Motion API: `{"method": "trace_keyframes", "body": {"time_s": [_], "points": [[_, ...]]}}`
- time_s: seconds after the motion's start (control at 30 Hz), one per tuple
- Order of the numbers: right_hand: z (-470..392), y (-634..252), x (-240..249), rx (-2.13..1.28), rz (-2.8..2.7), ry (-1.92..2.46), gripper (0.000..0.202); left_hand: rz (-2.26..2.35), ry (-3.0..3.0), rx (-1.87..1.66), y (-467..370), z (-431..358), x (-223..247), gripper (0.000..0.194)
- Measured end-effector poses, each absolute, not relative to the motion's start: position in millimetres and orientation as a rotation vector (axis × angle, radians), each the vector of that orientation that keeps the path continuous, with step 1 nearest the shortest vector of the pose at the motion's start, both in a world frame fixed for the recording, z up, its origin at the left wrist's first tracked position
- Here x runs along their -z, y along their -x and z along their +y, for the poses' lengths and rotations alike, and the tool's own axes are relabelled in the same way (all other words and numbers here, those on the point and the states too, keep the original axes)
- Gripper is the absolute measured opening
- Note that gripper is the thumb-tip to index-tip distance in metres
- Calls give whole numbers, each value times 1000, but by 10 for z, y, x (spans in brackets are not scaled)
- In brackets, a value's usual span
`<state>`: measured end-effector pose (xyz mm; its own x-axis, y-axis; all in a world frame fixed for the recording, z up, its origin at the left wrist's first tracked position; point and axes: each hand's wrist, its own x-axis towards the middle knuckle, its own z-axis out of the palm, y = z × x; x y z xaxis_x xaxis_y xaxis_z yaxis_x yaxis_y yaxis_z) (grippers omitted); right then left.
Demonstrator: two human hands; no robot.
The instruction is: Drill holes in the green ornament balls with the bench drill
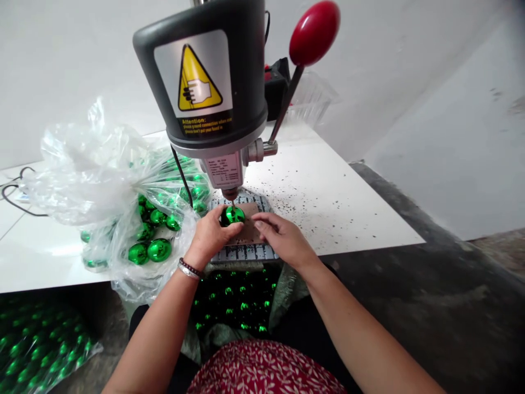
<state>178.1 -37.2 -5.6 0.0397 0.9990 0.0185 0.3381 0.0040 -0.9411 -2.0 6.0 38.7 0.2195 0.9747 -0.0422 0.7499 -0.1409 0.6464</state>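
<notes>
A: Where do we find the ball (235,215)?
B: Beneath the drill (200,131), over the brown board (251,235). Our left hand (209,235) pinches it, thumb hiding its lower edge.
A: Our right hand (285,241)?
B: Just right of the ball, fingers curled, thumb close; we cannot tell whether they hold anything. The bit (233,203) is thin, its tip unclear; the drill's top is cut off.
A: Surface, room?
B: White table (369,230), dark specks scattered rightward; bagged green balls (159,250) leftward; pale wall (410,82), dark floor (414,295).
</notes>
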Motion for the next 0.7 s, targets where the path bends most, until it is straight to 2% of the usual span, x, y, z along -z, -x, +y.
{"method": "trace_keyframes", "body": {"time_s": [0.3, 0.53, 0.7], "points": [[-26, -1856, -153, -950, -1928, 1314, 52, 1361, -1844, -574, 93, 111, -293, 58], [-94, -1831, -106, -850, -1900, 1373, 51, 1318, -1861, -684, 77, 59, -153, 55], [-134, -2056, -212, -736, -1674, 1465, 45, 1315, -1827, -708, 75, 42, -152, 53]]}}
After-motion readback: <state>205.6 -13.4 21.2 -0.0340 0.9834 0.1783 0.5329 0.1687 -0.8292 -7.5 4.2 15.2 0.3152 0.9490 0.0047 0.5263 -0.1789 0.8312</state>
